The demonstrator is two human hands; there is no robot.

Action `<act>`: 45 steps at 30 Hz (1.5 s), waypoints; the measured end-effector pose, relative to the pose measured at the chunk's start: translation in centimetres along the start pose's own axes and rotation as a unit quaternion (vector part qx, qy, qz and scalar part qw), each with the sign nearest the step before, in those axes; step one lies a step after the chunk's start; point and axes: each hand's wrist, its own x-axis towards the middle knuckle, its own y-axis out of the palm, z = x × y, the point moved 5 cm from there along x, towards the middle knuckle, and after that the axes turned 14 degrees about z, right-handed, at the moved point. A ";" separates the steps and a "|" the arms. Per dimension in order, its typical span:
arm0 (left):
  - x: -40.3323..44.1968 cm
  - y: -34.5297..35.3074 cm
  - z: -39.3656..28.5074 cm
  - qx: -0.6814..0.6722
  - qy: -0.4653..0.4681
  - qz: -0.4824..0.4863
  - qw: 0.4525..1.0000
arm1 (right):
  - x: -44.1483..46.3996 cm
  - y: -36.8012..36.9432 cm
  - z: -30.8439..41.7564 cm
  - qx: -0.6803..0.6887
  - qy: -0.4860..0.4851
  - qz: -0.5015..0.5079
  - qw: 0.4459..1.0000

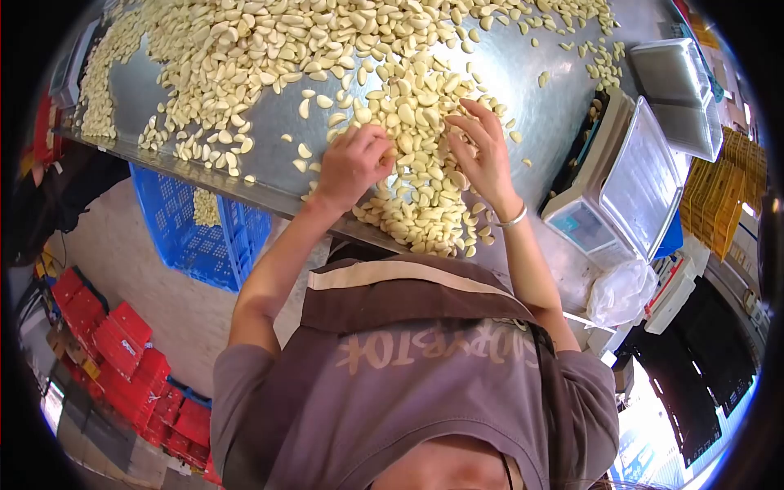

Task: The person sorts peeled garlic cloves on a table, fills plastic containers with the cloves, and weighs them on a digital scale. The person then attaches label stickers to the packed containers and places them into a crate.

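Note:
Pale peeled garlic cloves (420, 106) lie in a thick band on the metal table between my two hands and run down to the near edge. On the left side of this band, my left hand (355, 166) has its fingers curled together at the cloves. What sits in its fingertips is hidden. My right hand (483, 153), with a bracelet at the wrist, is over the right side of the band. Its fingers are bent but apart, the tips close to the cloves, and no clove shows gripped in it.
A larger heap of cloves (245, 41) covers the far part of the metal table (282, 110). At right stands a scale (592, 216) with a metal pan. A blue crate (192, 245) is below the left edge. Red crates (122, 339) and yellow baskets (719, 204) stand farther off.

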 end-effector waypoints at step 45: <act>-4.6 2.9 -0.9 0.001 -0.168 0.106 0.980 | -2.7 2.8 0.8 0.240 0.086 -0.028 0.967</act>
